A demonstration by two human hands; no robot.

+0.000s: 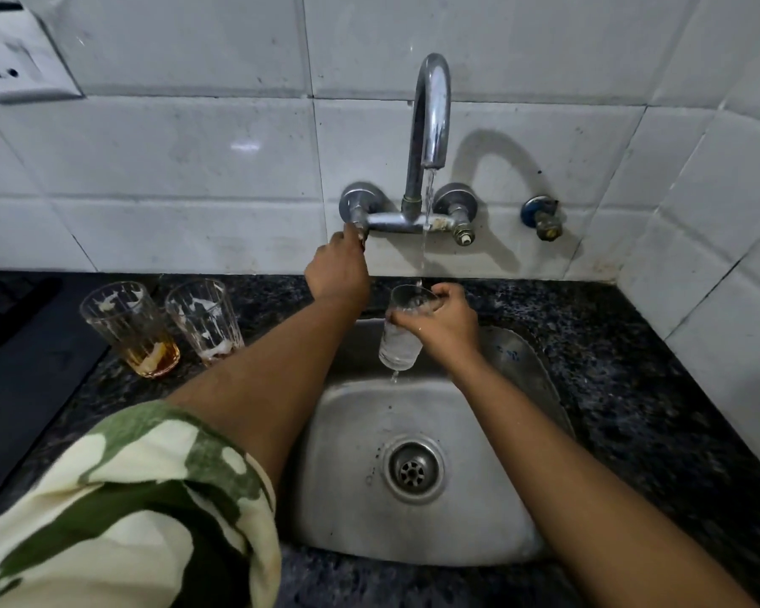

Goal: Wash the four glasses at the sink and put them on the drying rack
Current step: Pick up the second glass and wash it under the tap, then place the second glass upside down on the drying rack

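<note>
Over the steel sink, the right hand closes its grip around a water-filled glass under the running spout, while the left hand pinches the tap handle.

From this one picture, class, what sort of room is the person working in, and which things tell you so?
Probably a home kitchen: a steel sink set in a dark granite counter, a wall tap on white tiles, and used drinking glasses waiting beside it.

sink: brushed steel | tap: shiny chrome | counter: speckled polished stone | tiles: glossy
</note>
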